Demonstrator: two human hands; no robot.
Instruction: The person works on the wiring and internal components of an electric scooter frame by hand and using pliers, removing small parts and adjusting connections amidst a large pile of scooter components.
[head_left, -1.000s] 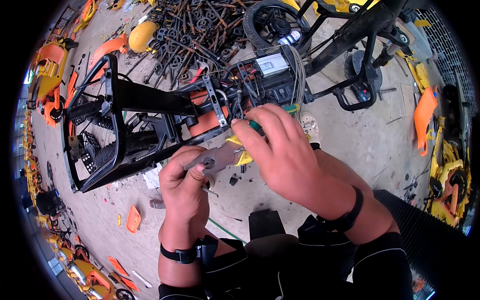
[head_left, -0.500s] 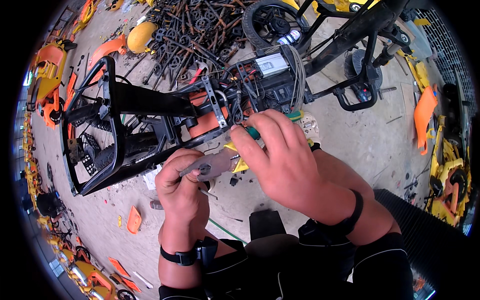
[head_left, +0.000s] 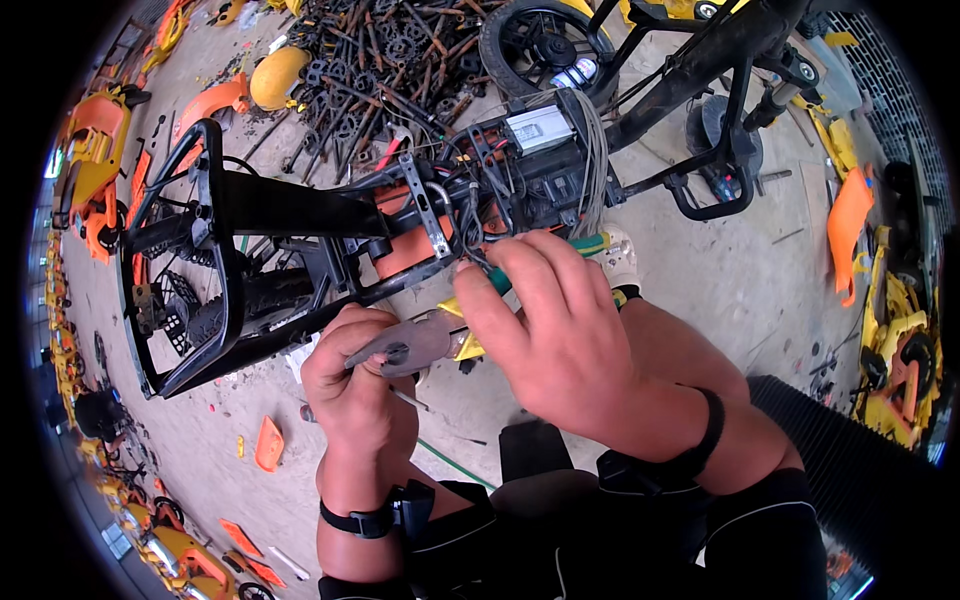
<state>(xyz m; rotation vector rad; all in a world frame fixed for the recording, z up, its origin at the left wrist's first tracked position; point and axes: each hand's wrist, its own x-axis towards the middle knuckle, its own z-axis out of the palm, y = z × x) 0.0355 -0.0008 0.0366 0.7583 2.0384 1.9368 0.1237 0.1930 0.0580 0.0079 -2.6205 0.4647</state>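
Note:
A pair of pliers [head_left: 420, 340] with worn grey jaws and green-and-yellow handles is held between my hands in front of the black frame. My right hand [head_left: 560, 340] is wrapped over the handles from above, hiding much of them. Close to the nose of the jaws, my left hand [head_left: 352, 370] is closed with thumb and finger pinching at the tip. Anything small between jaws and fingers is hidden. A thin metal shaft [head_left: 408, 398] shows below my left hand; whether I hold it, I cannot tell.
Beyond my hands lies a black vehicle frame [head_left: 300, 205] with cables and a silver box [head_left: 540, 127]. Behind it are a heap of rusty metal parts [head_left: 390, 60] and a wheel [head_left: 548, 48]. Orange and yellow panels [head_left: 850, 230] lie to the right, and an orange piece [head_left: 268, 444] at left.
The pliers have turned slightly, showing more of the jaws' flat side. My right hand has shifted a little left and down, with more green handle showing. My left hand has stayed nearly still.

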